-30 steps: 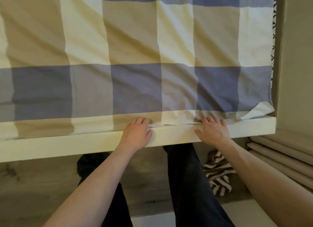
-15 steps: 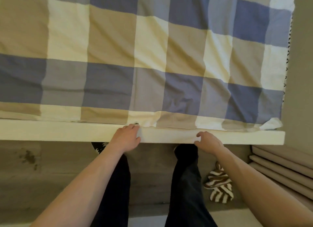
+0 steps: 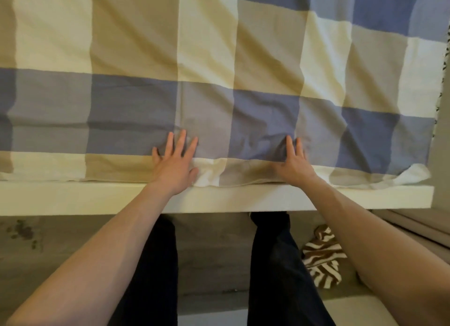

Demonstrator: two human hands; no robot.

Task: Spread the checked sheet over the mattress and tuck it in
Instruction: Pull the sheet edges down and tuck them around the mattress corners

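Pressing the checked sheet [image 3: 219, 57] flat, left grip [image 3: 174, 165] and right grip [image 3: 293, 161] spread wide, holding nothing; its loose edge runs crosswise under both wrists.

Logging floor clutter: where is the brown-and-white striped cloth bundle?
In the head view, the brown-and-white striped cloth bundle lies on the floor at lower right, below the cream bed edge, beside the person's right leg.

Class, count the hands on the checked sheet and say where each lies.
2. The left hand lies flat, fingers spread, on the checked sheet near its edge; the right hand lies flat further right. None seems hidden.
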